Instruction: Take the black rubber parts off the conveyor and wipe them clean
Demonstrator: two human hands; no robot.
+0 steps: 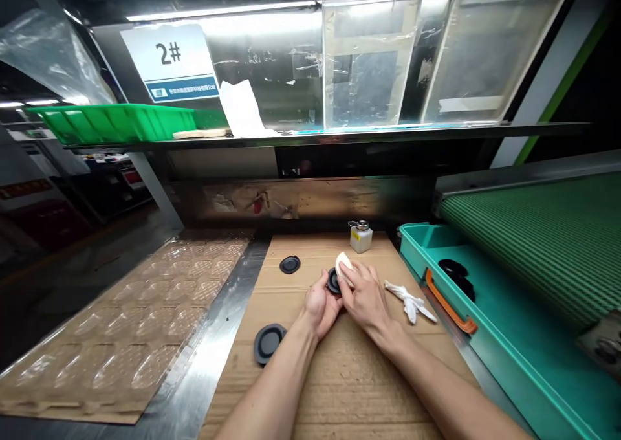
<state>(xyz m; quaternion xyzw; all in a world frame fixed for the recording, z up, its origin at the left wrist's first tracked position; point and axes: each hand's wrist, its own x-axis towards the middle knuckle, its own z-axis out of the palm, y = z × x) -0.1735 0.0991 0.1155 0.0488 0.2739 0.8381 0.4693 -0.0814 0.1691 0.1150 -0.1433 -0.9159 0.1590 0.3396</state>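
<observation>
Over the cardboard sheet [339, 382], my left hand [321, 305] grips a small round black part [333, 281] by its edge. My right hand [365, 296] pinches a white pad [343, 264] against the upper right of that part and partly covers it. One round black disc [290, 264] lies on the cardboard further back to the left. A larger dark grey piece [269, 342] rests beside my left forearm. Behind my hands stands a small white bottle [361, 236] with a metal top. A crumpled white glove [410, 300] lies to the right of my right hand.
Clear plastic trays [145, 317] cover the left side. On the right, a teal bin [514, 336] with an orange handle [449, 307] holds black parts [457, 277], beside a green conveyor belt [543, 233]. A green basket [116, 123] sits on the shelf [339, 138] above.
</observation>
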